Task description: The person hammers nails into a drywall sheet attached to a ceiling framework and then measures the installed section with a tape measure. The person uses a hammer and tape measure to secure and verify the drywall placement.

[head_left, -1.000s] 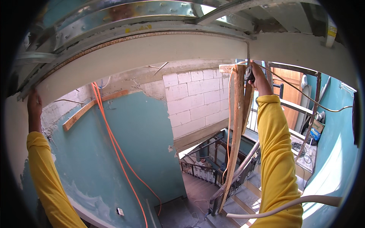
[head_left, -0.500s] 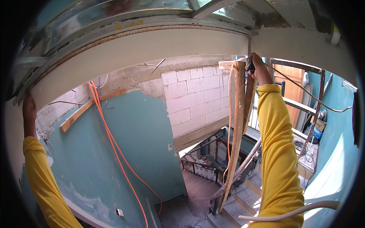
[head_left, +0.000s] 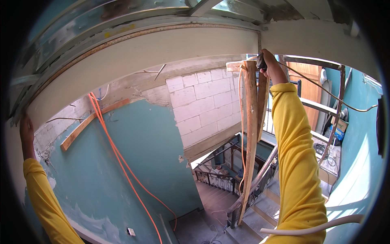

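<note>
Overhead runs a long white board [head_left: 162,42], curving across the view below a metal frame. At its far left end my raised left hand [head_left: 27,132] is closed against the lower edge; its fingertips are partly hidden. My right hand [head_left: 271,67] is raised near the corner where this board meets a second white panel [head_left: 308,38]. Its fingers wrap round a small dark hand tool [head_left: 261,62], whose exact kind I cannot make out. A narrow strip stands upright just above that tool. Right below the hand are upright wooden planks [head_left: 251,114] with an orange cord along them.
Orange cords [head_left: 115,148] hang down the teal wall [head_left: 142,142] at left, past a wooden batten [head_left: 77,134]. Stairs [head_left: 260,217] with a railing drop away below. A metal frame [head_left: 340,105] stands at right. A pale hose [head_left: 313,231] crosses in front of my right forearm.
The view has shifted slightly, so the board corner and my right hand appear a little further left and higher. My left hand appears slightly lower; both hands keep their holds.
</note>
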A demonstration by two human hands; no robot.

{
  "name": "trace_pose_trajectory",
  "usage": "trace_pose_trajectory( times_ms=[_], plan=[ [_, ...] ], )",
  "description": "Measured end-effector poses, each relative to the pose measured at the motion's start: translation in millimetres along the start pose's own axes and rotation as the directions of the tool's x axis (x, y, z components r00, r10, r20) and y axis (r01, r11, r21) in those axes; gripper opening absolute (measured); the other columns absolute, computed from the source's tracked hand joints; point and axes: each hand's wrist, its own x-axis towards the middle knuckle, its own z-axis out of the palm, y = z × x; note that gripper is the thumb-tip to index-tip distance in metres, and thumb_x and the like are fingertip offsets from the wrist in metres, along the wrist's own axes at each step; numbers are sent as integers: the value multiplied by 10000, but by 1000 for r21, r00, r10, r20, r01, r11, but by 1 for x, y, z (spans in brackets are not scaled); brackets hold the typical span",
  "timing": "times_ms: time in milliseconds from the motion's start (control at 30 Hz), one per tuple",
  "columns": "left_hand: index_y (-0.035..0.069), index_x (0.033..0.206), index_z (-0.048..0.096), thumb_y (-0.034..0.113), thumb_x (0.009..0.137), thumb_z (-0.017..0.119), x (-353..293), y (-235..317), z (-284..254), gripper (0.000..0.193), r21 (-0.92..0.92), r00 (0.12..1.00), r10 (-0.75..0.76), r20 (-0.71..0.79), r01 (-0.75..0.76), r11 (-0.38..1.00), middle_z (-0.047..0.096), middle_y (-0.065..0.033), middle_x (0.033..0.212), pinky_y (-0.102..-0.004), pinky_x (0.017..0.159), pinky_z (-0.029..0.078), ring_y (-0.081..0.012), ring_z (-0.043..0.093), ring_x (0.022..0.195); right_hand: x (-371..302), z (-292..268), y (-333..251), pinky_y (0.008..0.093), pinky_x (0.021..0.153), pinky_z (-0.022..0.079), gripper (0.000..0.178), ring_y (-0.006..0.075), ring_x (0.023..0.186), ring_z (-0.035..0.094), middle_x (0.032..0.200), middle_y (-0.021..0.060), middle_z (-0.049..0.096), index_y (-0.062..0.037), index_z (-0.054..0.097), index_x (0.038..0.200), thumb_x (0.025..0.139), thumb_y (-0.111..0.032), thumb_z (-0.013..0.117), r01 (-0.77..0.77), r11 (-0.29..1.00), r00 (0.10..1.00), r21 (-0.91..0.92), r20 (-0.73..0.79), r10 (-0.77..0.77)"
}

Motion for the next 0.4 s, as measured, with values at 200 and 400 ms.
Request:
trace_pose_trajectory(
  times_ms=[200,400],
  plan=[
    [-16,1382,567,59,1032,553,4,-14,6,357,81,1000,26,-6,-25,996,567,-250,1409,-422,1145,407,-400,537,1326,9,-11,-3,262,432,345,363,147,531,479,715,24,573,-176,577,889,910,-537,552,12,1000,999,-26,46,-10],
    [3,1415,552,90,1034,571,1,-21,11,391,25,998,66,-17,-66,998,542,-246,1448,-428,1173,377,-380,514,1363,3,-7,-1,269,424,358,369,152,535,504,727,41,608,-171,588,914,916,-538,550,25,999,1000,-25,4,-25]
  ],
)
